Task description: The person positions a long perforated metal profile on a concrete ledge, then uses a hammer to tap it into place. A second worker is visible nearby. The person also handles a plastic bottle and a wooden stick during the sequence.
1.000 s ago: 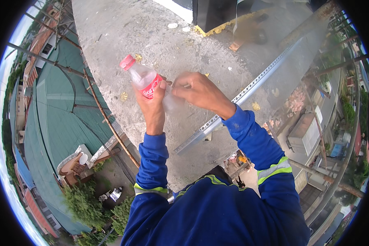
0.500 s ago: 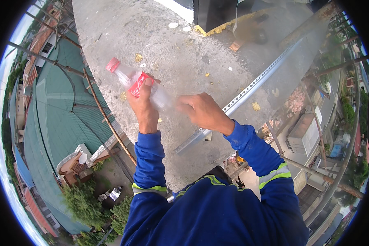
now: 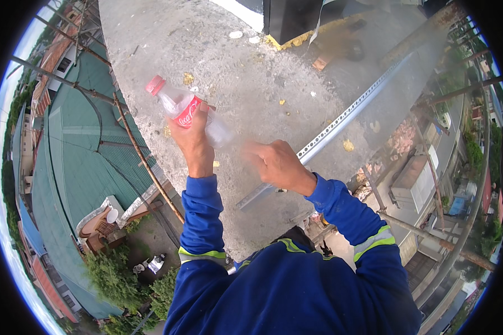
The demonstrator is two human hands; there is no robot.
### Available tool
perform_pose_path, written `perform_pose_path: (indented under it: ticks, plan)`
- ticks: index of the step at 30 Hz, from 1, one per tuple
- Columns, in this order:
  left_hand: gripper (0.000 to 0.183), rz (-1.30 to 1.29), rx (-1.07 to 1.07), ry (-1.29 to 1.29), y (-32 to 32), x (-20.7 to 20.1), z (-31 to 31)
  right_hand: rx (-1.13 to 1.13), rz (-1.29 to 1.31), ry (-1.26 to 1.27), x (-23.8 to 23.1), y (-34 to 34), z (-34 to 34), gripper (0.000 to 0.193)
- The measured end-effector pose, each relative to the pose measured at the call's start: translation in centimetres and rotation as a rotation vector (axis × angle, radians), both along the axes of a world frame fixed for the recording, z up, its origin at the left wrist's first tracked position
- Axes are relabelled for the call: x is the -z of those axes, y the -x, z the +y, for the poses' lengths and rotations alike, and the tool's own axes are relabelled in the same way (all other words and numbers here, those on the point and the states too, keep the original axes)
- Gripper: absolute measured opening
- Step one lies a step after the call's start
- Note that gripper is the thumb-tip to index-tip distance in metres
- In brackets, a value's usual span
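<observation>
Here, the left hand [image 3: 191,142] grips a clear plastic bottle [image 3: 218,131] around its middle — tilted over the concrete slab [image 3: 251,72], capped end toward the upper left. The right hand [image 3: 282,166] is curled just beyond the base, but its fingertips blur, so I can't tell whether they pinch anything. Holding the bottle up seems the step in hand — touching its base would call for closing a small gap. It looks see-through and hazy below, with a red cap [image 3: 155,85] and red label [image 3: 186,113].
</observation>
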State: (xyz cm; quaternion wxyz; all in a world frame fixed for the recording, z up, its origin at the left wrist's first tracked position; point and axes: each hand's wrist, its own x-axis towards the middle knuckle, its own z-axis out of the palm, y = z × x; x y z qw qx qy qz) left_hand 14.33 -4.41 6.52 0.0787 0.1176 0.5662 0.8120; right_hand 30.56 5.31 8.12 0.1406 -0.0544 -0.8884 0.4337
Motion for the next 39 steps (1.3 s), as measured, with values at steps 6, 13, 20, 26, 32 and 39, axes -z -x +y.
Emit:
perform_pose_path:
  ticks: [6,13,20,26,32,39]
  plan:
    - [0.050,-0.016,-0.009,-0.026,-0.4,-0.2,0.5,0.039,-0.041,0.036,1.1,-0.1,1.0,0.019]
    - [0.055,0.139,-0.160,0.219,6.0,-0.5,-1.0,-0.014,-0.317,0.163,-0.6,-1.4,4.9,0.018]
    - [0.054,0.314,-0.377,0.385,14.7,-4.3,-7.3,0.152,-0.005,-0.406,-7.0,-3.3,15.9,0.016]
    - [0.072,0.426,0.336,1.091,12.8,-0.4,-6.0,0.461,-0.092,-0.929,-7.4,-0.9,22.9,0.017]
    - [0.084,0.650,0.316,1.193,8.9,6.2,2.1,0.336,-0.342,-0.593,-5.1,1.7,19.7,0.068]
    - [0.087,0.767,0.274,1.203,11.7,9.3,5.4,0.692,-0.039,-0.661,-6.2,-15.7,14.6,0.076]
